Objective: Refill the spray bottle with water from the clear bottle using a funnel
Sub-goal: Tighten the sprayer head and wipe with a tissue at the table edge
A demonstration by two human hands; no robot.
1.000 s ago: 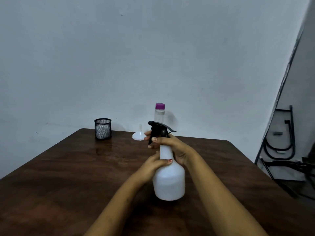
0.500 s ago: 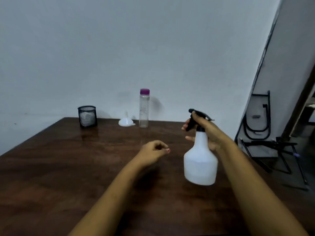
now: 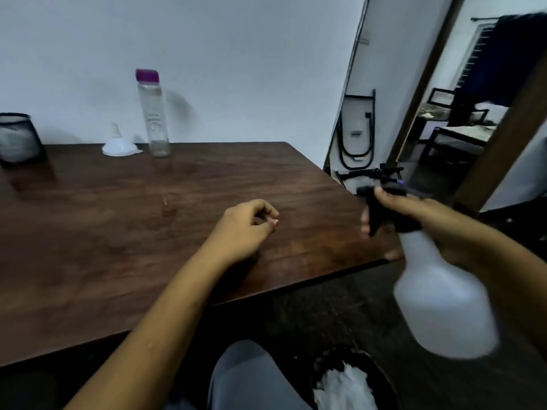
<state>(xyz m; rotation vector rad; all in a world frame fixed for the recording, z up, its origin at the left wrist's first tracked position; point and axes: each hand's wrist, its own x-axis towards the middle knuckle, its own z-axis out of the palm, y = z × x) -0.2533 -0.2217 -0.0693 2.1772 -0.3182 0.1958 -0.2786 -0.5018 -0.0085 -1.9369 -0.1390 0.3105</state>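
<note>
The white spray bottle (image 3: 444, 303) is gripped around its neck and black trigger head by the right hand (image 3: 426, 220) and is held in the air beyond the right edge of the brown wooden surface (image 3: 118, 232), tilted and blurred, above a dark bin with white material (image 3: 346, 383) on the floor. The left hand (image 3: 245, 229) is seen loosely curled over the surface near its middle, with nothing in it. At about 11 o'clock from that hand, the clear bottle (image 3: 154, 113) with a purple cap is stood upright at the far edge, the white funnel (image 3: 120, 145) is laid mouth-down just beside it, and a black mesh cup (image 3: 19, 140) is found well apart at 10 o'clock.
</note>
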